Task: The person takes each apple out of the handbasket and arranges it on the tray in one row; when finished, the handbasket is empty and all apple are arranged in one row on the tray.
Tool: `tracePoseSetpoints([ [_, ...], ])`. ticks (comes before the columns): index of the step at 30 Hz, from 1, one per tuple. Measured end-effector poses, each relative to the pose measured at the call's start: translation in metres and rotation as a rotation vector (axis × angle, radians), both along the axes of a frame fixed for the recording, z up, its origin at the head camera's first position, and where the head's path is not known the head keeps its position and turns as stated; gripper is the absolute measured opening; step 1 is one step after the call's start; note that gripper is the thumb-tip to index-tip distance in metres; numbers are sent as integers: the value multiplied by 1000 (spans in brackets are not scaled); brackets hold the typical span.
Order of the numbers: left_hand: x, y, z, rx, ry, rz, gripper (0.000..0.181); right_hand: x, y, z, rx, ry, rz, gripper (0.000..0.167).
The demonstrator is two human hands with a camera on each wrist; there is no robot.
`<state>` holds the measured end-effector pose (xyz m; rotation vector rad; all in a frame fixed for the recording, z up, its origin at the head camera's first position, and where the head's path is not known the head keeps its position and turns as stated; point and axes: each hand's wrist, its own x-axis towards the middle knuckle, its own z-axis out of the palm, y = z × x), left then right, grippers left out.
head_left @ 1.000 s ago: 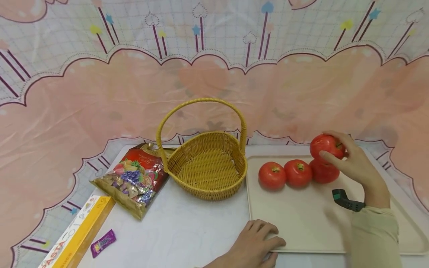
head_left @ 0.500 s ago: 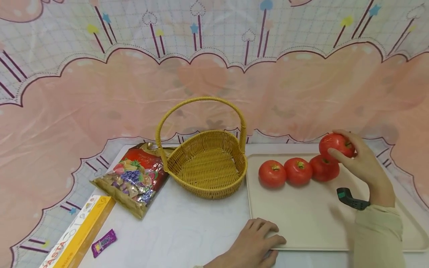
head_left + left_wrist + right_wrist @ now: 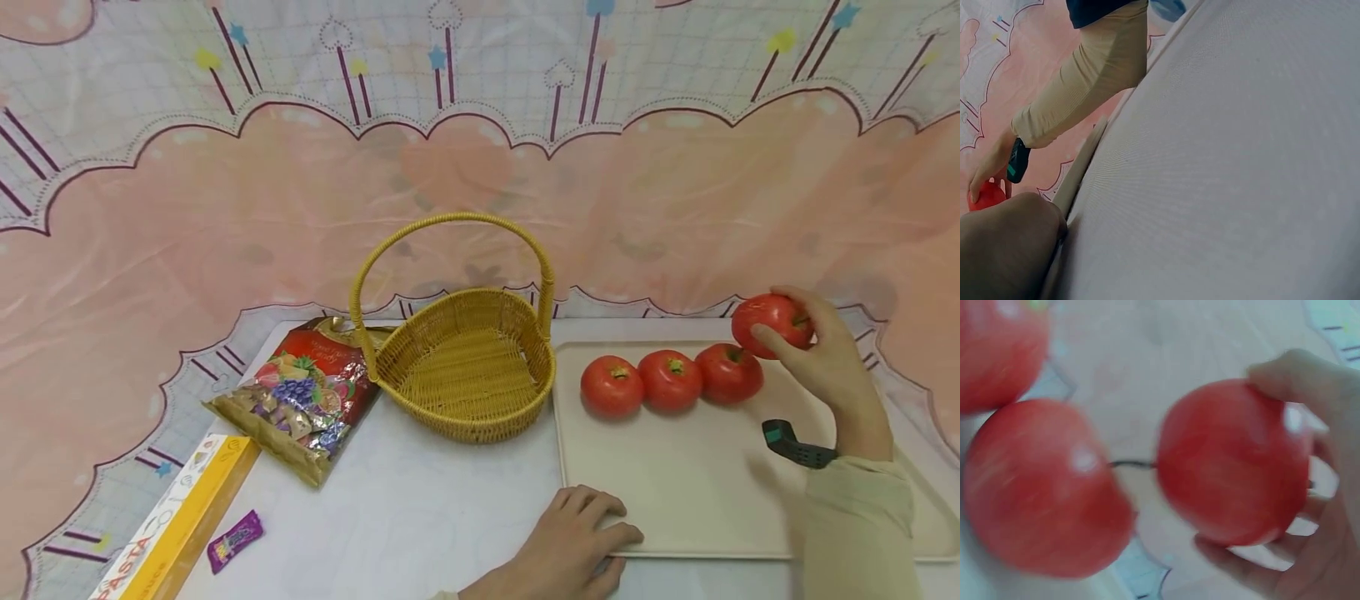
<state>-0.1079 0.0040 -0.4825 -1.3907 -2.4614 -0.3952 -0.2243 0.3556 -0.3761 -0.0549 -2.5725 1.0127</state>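
Note:
My right hand (image 3: 825, 367) holds a red apple (image 3: 765, 323) above the far right part of the beige tray (image 3: 675, 500). In the right wrist view, its thumb and fingers wrap the sides of this apple (image 3: 1235, 462). On the tray, two tomatoes (image 3: 612, 387) and another red apple (image 3: 729, 373) stand in a row, the apple at the right end. That apple (image 3: 1047, 494) shows a dark stem in the right wrist view. At the tray's near left corner rests my left hand (image 3: 566, 542), fingers loosely bent on the rim. The left wrist view hides its fingertips.
A yellow wicker basket (image 3: 465, 429) with a tall handle stands left of the tray. Beside it lie a bag of candy (image 3: 307, 392), a yellow pasta box (image 3: 180, 525) and a small purple packet (image 3: 235, 542). Behind the table hangs a patterned cloth (image 3: 300, 208).
My right hand has moved right with the apple, away from above the row, so the apple at the row's right end shows fully. The left hand has stayed at the tray corner.

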Motion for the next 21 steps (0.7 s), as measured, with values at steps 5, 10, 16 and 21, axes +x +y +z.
tracePoseSetpoints([
  [5, 2, 1, -2, 15, 7, 14, 26, -2, 2, -5, 10, 43, -34, 62],
  [10, 1, 2, -3, 30, 13, 14, 26, -5, 8, -5, 32, 76, -3, 61],
  [16, 2, 2, -4, 24, 13, 10, 26, -7, 22, -4, 103, 23, 67, 61],
  [21, 1, 1, -4, 26, 23, 9, 26, -11, 32, -2, 179, -29, 114, 60],
])
